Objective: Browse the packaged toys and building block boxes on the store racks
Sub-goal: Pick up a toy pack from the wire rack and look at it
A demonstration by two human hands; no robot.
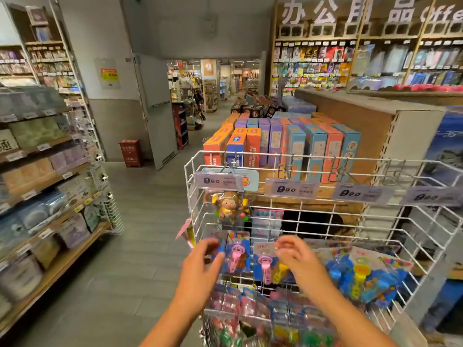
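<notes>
**Q:** State the position of each hand.

**A:** My left hand (200, 261) is raised at the left end of the white wire rack (375, 221). Its fingers are loosely spread and overlap the left edge of a hanging pink toy pack (235, 254); motion blur prevents me from confirming contact, and nothing is visibly clasped. My right hand (298, 259) is raised just beside it, fingertips bent toward the top of a second pink toy pack (264, 261). I cannot tell whether they pinch the card.

**Q:** Where do the remaining goods lie relative to the hands?

**A:** Below both wrists hangs a row of small bagged toys (250, 309). Right of my right hand lie blue and yellow toy packs (360, 274). Above my left hand hangs a bagged monkey plush (229, 204), under price tags (292, 189) reading 9.90.

**Q:** And beyond the rack?

**A:** Building block boxes (295, 146) stand upright in rows, orange, purple and blue, well apart from both hands. Stationery shelving (325, 63) lines the far wall.
</notes>
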